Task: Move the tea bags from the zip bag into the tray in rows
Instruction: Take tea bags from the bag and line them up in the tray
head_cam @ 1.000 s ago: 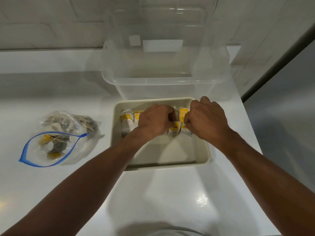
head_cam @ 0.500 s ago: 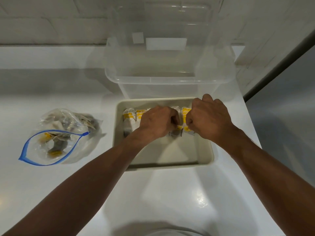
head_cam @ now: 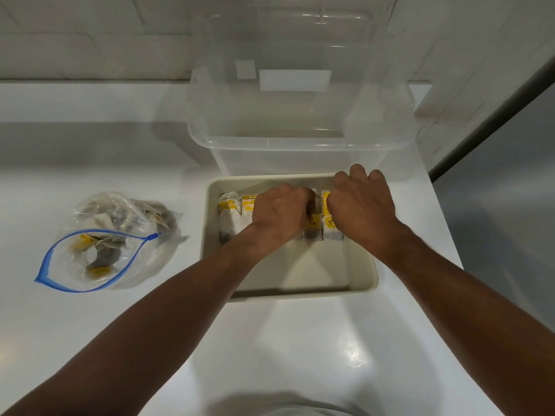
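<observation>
Squaring the tea bags [head_cam: 231, 217] along the far wall of the tray [head_cam: 365, 271]: left hand [head_cam: 277, 216] and right hand [head_cam: 362, 210] were curled over the row, exact grip hidden. Bags looked light, soft, crushable; I'd pinch the edges. Tray's near half was open. Zip bag [head_cam: 99, 241] lay well left of the tray, mouth open.

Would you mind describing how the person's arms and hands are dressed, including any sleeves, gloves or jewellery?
Both the left hand and the right hand are bare: no gloves, and no rings on the parts that show. The forearms are uncovered as far as the picture's edge, with no sleeve, watch or bracelet in view.
</observation>
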